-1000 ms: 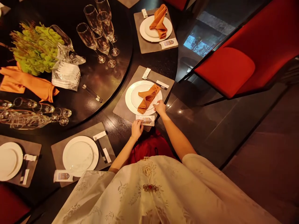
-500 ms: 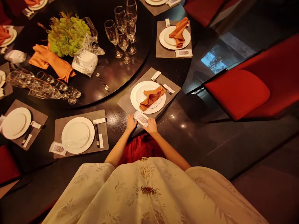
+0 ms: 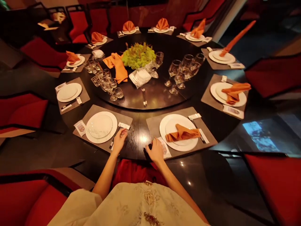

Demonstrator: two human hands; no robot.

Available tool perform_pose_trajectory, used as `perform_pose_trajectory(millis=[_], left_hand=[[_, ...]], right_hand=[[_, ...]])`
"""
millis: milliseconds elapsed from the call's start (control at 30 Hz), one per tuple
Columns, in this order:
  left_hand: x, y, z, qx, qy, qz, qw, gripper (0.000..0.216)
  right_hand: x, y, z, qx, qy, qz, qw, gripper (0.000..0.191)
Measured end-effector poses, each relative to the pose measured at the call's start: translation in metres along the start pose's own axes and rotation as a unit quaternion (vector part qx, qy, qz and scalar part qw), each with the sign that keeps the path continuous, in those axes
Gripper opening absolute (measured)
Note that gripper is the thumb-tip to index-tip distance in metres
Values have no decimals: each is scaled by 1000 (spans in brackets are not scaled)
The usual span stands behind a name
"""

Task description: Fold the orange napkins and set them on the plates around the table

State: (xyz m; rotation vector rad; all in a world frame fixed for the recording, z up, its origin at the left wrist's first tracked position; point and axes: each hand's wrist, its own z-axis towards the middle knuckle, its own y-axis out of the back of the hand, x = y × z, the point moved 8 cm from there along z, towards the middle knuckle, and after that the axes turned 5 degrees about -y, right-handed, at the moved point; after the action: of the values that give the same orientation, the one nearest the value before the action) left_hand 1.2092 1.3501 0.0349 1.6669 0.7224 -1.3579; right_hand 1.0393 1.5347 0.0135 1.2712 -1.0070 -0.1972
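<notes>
My left hand (image 3: 119, 141), fingers loosely bent and apart, hovers by the black chopsticks (image 3: 114, 138) and white chopstick rest (image 3: 124, 126) of the left setting. I cannot tell whether it touches them. At the right setting, my right hand (image 3: 156, 151) is beside a white printed packet (image 3: 165, 149), partly covering it; thumb and curled fingers are apart, with a dark gap between. This packet lies on the grey placemat (image 3: 152, 121), left of stacked white plates (image 3: 164, 125) bearing a folded orange napkin (image 3: 182, 133). The left setting's stacked plates (image 3: 101, 126) carry no napkin.
A dark turntable (image 3: 162, 100) holds wine glasses (image 3: 181, 75), greenery (image 3: 138, 56), orange cloths (image 3: 120, 69), a wrapped white stack (image 3: 140, 77) and chopsticks (image 3: 144, 97). Other place settings ring the round table. Red chairs (image 3: 277, 185) stand around it.
The packet has left my hands and lies beside the right plates. My left hand has moved left to the neighbouring chopsticks. The view has tilted up, showing the table's far side.
</notes>
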Motion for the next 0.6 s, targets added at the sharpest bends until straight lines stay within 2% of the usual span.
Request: perform_pose_trajectory(millis=[100, 200, 300, 367, 467, 600], left_hand=[[-13, 68, 15, -67, 21, -36, 997, 26], [-7, 120, 25, -126, 70, -32, 989, 25], [13, 162, 27, -184, 122, -9, 975, 23], [32, 184, 24, -219, 166, 6, 962, 24], [61, 209, 16, -258, 226, 18, 939, 27], [99, 219, 12, -311, 273, 0, 910, 34]], right_hand=[[82, 2, 94, 9, 93, 60, 994, 21], [155, -3, 226, -16, 133, 56, 989, 22], [225, -27, 358, -14, 179, -2, 984, 25], [268, -52, 428, 10, 212, -42, 976, 27], [315, -94, 500, 49, 224, -70, 971, 31], [343, -128, 549, 73, 184, -55, 979, 30]])
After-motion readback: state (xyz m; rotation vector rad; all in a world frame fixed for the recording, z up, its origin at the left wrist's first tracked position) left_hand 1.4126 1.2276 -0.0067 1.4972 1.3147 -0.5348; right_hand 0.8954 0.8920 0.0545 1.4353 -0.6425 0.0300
